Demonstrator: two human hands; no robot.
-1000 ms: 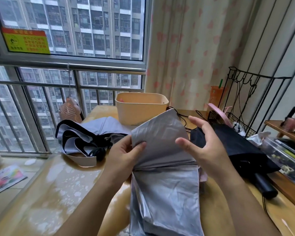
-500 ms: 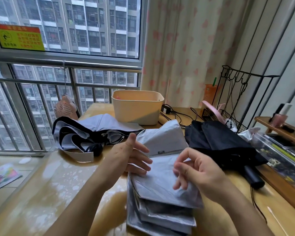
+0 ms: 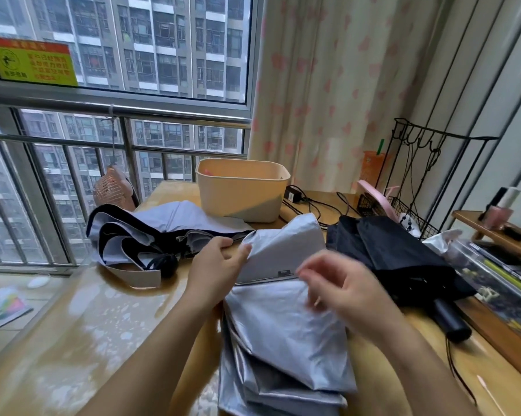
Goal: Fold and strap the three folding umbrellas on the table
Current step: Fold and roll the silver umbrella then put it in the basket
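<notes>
Nearest me on the counter (image 3: 88, 340) lies the silver umbrella (image 3: 286, 334), its shiny grey panels stacked in loose pleats. Its long axis runs away from me, and one lifted panel points at the far side. My left hand (image 3: 217, 268) pinches that panel's left edge, while my right hand (image 3: 349, 289) hovers over the fabric, too blurred to tell its grasp.
</notes>
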